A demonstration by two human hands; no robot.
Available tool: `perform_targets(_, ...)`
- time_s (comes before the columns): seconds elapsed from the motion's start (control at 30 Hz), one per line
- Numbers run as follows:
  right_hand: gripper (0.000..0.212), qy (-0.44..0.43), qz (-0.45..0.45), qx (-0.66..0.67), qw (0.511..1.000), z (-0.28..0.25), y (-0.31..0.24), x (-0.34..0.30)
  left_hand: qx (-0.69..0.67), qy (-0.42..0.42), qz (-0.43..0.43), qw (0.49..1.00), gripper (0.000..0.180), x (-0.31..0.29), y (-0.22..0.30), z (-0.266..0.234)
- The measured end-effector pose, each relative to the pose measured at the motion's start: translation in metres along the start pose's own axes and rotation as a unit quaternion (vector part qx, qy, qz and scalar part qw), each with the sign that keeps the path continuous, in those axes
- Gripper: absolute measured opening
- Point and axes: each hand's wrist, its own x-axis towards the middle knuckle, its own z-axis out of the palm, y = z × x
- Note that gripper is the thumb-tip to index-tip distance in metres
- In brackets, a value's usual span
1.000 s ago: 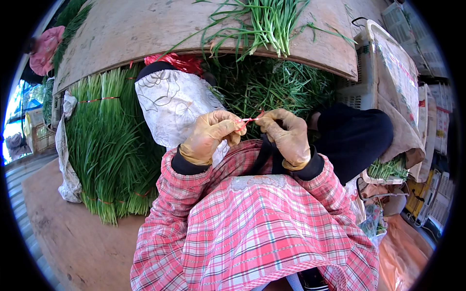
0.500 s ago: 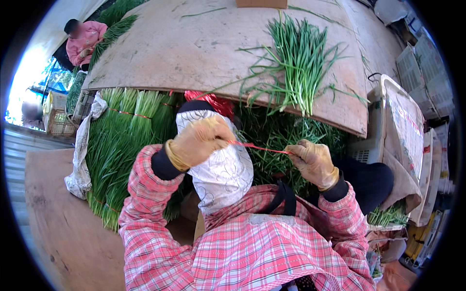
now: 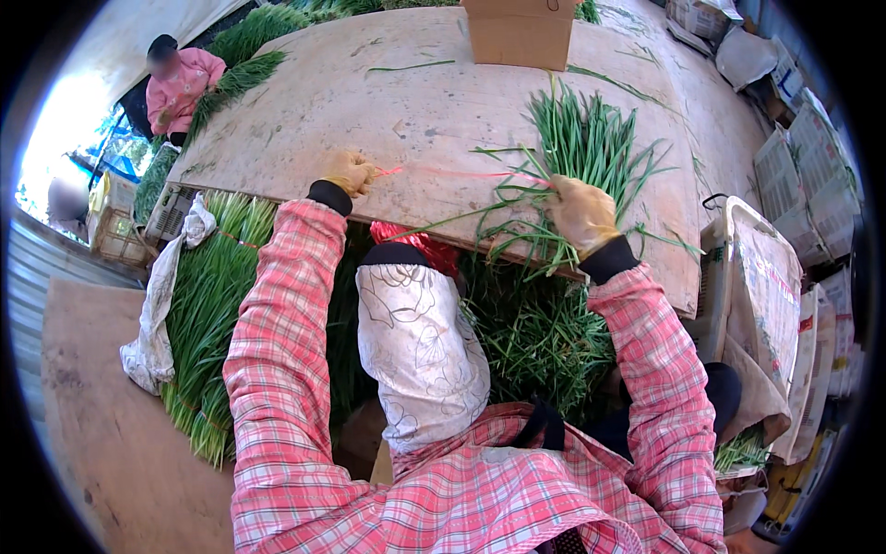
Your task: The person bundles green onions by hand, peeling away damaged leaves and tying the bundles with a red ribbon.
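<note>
Stretched between my gloved hands over the wooden board [image 3: 305,102] is a thin red tie string [image 3: 480,174]. My left hand [image 3: 351,173], closed on one end, is just above the board's near edge. Closed on the other end, my right hand [image 3: 583,212] is in front of a loose bunch of green garlic chives [image 3: 591,129], covering the lower stalks. I cannot tell whether it touches them. A bundle of red strings [image 3: 415,246] pokes out beyond my knee, which has a white patterned cover [image 3: 420,323].
Tied chive bundles [image 3: 208,305] lie at left beside a white cloth [image 3: 152,346]. Loose green leaves [image 3: 540,342] heap under the board's edge. A cardboard box [image 3: 519,35] stands far back; crates [image 3: 752,258] line the right. A person in pink [image 3: 180,88] sits far left.
Both my hands have moved forward and the string between them is now longer and over the board. The view has tilted up, showing more of the cardboard box.
</note>
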Motion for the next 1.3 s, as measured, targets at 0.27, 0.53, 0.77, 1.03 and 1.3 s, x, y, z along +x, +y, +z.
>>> perform_targets(0.27,0.040,0.052,0.098,-0.011,0.994,-0.040,0.033,-0.079,-0.247,-0.059,-0.234,0.939,0.014,0.042,-0.024,-0.005)
perform_targets(0.53,0.049,0.055,0.130,-0.013,0.990,-0.029,0.035,-0.108,0.080,0.429,0.046,0.898,0.032,0.046,-0.016,0.007)
perform_targets(0.77,0.063,0.050,0.194,0.005,0.980,-0.005,0.017,-0.085,0.275,-0.077,0.298,0.911,0.060,-0.077,0.071,0.162)
perform_targets(1.03,0.041,0.033,0.232,0.221,0.947,0.015,0.040,-0.100,0.066,0.024,0.312,0.948,0.072,-0.148,0.116,0.284)
perform_targets(1.3,0.045,0.038,0.302,0.604,0.736,-0.042,-0.006,-0.196,-0.323,-0.203,0.132,0.915,0.056,-0.226,0.105,0.293)
